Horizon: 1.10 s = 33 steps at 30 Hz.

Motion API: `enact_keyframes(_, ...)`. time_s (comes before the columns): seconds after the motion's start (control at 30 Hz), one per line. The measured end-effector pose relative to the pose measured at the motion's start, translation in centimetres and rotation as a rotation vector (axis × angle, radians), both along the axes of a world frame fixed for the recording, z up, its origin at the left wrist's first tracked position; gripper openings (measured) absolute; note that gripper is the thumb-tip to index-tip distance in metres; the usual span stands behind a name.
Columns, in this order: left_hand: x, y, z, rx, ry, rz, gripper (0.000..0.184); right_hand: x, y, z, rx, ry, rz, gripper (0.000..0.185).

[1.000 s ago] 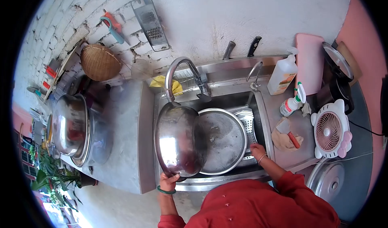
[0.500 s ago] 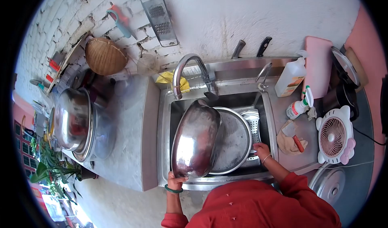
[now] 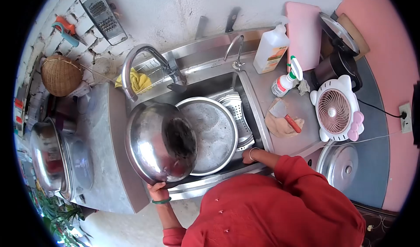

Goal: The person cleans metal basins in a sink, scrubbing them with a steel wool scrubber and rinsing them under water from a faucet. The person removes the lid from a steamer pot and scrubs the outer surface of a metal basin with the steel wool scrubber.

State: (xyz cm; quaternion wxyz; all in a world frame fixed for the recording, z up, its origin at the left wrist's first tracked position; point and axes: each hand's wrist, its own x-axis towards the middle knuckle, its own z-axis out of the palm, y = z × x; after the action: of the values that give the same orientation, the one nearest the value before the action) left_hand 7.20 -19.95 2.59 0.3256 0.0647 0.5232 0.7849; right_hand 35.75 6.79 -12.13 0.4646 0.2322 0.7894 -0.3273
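My left hand [image 3: 157,191] grips the near rim of a large shiny steel basin [image 3: 151,142]. The basin is tilted over the sink's left part, its rounded underside with a dark patch facing up. Beside it, partly covered, a wide round pan [image 3: 212,135] with a pale rim lies in the sink [image 3: 258,115], wet and dotted with suds. A perforated steel piece [image 3: 236,111] sits to the pan's right. My right hand [image 3: 249,156] reaches down into the sink's front right corner, below that piece; its fingers are hidden.
A curved tap [image 3: 146,50] rises behind the sink, near a yellow cloth [image 3: 138,81]. On the right counter are a white jug [image 3: 271,50], a spray bottle [image 3: 284,85], a cloth with a red-handled scraper [image 3: 280,124], and a fan [image 3: 333,111]. Steel bowls [image 3: 50,155] stand left.
The view has swung rightward. The basin has tipped further, showing more of its underside. My right hand has moved from the perforated piece to the sink's front right corner.
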Motion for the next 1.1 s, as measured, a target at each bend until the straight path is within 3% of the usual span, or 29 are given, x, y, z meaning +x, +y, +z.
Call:
enact_keyframes(0.07,0.6,0.8,0.9,-0.022,-0.007,0.062,0.04,-0.4,0.1,-1.6,0.011,0.124,0.005,0.037)
enact_keyframes(0.13,0.5,0.7,0.6,-0.049,0.016,0.045,0.046,-0.4,0.3,-4.2,0.157,0.266,-0.401,0.036)
enact_keyframes(0.2,0.4,0.3,0.6,-0.027,0.026,0.019,0.049,-1.3,1.8,-0.7,-0.014,0.197,-0.838,0.038)
enact_keyframes(0.27,1.3,1.2,2.5,-0.043,0.027,0.067,0.047,-1.8,2.0,0.6,0.219,0.344,-0.966,0.039)
enact_keyframes(0.3,2.1,2.2,4.1,-0.059,0.03,0.161,0.038,-1.8,1.9,1.2,0.22,0.343,-0.973,0.039)
enact_keyframes(0.37,1.2,0.3,3.3,-0.034,0.041,0.117,0.039,-1.8,1.7,2.6,0.482,0.623,-0.917,0.042)
enact_keyframes(0.47,0.9,-1.8,4.2,0.026,0.066,0.041,0.047,-1.9,2.0,6.6,0.376,0.828,-0.822,0.04)
enact_keyframes(0.53,2.2,-0.8,7.1,0.046,0.066,0.24,0.056,-2.2,1.9,6.9,0.487,0.899,-0.779,0.035)
enact_keyframes(0.63,1.7,-3.5,7.8,0.069,0.128,0.227,0.063,-3.9,1.3,7.7,0.375,0.885,-0.678,0.035)
enact_keyframes(0.7,1.8,-4.7,8.8,0.061,0.115,0.257,0.07,-6.3,0.5,7.1,0.32,0.901,-0.381,0.039)
enact_keyframes(0.73,2.0,-5.1,9.3,0.064,0.125,0.274,0.07,-7.7,0.6,6.7,0.314,0.914,-0.366,0.039)
enact_keyframes(0.8,2.8,-5.2,10.6,0.061,0.152,0.281,0.069,-11.1,0.7,4.8,0.352,0.862,-0.187,0.05)
enact_keyframes(0.83,3.1,-5.6,10.9,0.069,0.16,0.305,0.067,-12.8,1.1,3.5,0.352,0.649,-0.189,0.072)
enact_keyframes(0.87,3.3,-6.3,11.0,0.064,0.166,0.322,0.067,-13.6,1.4,3.8,0.342,0.656,-0.175,0.072)
enact_keyframes(0.93,3.9,-7.8,11.0,0.028,0.127,0.358,0.068,-14.6,1.6,5.6,0.352,0.269,-0.412,0.09)
enact_keyframes(0.97,4.7,-6.9,12.0,0.028,0.141,0.393,0.068,-14.7,1.0,1.7,0.398,0.259,-0.341,0.101)
enact_keyframes(1.1,5.6,-7.5,11.9,0.039,0.095,0.452,0.068,-14.8,-3.2,0.9,0.43,0.155,-0.025,0.096)
